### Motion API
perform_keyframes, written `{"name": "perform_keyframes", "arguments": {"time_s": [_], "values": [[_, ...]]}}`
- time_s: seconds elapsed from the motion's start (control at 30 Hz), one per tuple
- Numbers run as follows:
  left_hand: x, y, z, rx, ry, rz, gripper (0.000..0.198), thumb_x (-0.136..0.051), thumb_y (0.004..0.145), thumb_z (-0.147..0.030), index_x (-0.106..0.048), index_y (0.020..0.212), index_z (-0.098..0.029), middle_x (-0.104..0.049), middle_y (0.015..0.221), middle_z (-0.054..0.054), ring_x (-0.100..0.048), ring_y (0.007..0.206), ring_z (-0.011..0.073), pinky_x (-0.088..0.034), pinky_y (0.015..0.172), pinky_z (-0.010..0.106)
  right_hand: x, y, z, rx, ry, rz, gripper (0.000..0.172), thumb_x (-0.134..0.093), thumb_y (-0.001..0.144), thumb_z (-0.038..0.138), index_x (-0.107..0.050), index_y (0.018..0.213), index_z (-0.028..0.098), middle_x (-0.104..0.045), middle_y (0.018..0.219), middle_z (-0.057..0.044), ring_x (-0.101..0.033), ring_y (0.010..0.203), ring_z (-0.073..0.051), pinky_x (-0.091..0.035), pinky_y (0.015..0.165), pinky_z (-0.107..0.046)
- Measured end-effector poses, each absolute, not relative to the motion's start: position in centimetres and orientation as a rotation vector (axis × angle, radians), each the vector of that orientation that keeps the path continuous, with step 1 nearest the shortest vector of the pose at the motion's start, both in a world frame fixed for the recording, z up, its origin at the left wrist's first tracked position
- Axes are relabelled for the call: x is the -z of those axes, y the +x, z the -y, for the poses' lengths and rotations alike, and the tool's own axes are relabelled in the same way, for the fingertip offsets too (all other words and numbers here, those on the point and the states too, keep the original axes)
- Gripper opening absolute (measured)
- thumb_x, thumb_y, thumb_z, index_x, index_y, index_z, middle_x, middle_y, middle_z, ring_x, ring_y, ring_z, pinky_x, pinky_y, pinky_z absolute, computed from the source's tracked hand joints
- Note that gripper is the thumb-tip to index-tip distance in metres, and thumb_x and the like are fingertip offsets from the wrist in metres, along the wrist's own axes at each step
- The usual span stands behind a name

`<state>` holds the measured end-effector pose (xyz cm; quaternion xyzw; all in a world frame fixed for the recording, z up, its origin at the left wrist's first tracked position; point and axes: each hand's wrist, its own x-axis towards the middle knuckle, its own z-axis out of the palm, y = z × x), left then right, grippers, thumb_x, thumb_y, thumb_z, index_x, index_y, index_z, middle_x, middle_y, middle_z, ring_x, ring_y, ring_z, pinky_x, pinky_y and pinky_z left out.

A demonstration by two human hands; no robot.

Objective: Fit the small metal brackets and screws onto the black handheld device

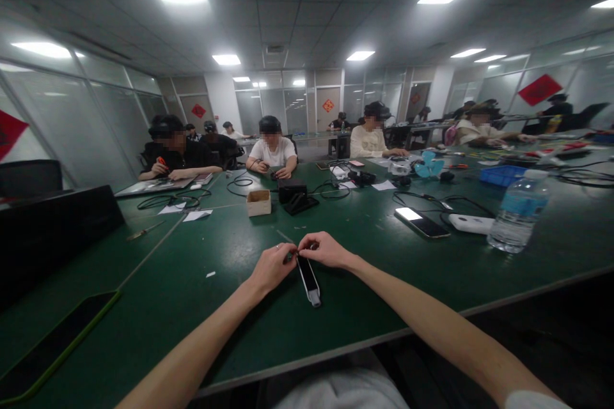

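In front of me on the green table lies a slim, white-edged pen-shaped device (308,275), with a long black face and a grey tip at its near end. My left hand (275,264) is closed in a pinch at the device's far end, on its left side. From the right, my right hand (322,249) pinches at the same end, its fingertips meeting those of the left. The fingers cover that end, so I cannot see whether a small part is between them.
Beyond my hands are a small cardboard box (259,203) and a black stand (293,195). To the right are a phone (422,222), a white device (471,223) and a water bottle (518,212). A green-edged phone (57,342) lies left. Several people sit across the table.
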<state>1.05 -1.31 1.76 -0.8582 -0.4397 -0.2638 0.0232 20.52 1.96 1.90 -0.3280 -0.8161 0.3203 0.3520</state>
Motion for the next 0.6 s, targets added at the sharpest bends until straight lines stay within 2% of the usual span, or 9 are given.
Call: {"name": "perform_keyframes", "arguments": {"time_s": [0.23, 0.6], "values": [[-2.1, 0.7, 0.9, 0.676, -2.588, 1.43, 0.012, -0.055, 0.081, -0.02, -0.062, 0.09, -0.021, -0.065, 0.085, 0.001, -0.06, 0.072, 0.0145, -0.044, 0.064, 0.023, -3.0, 22.5, -2.3, -0.285, -0.909, 2.362, 0.012, -0.059, 0.078, 0.019, -0.068, 0.084, 0.016, -0.066, 0.081, -0.005, -0.057, 0.074, -0.015, -0.044, 0.069, -0.026], [-2.4, 1.1, 1.0, 0.554, -2.626, 1.508, 0.01, -0.054, 0.079, -0.022, -0.063, 0.085, -0.021, -0.067, 0.08, 0.001, -0.06, 0.065, 0.0143, -0.042, 0.059, 0.023, -2.4, 23.5, -3.0, -0.214, -0.93, 2.515, 0.013, -0.06, 0.078, 0.02, -0.068, 0.087, 0.017, -0.063, 0.087, -0.007, -0.056, 0.084, -0.018, -0.043, 0.073, -0.028]]}}
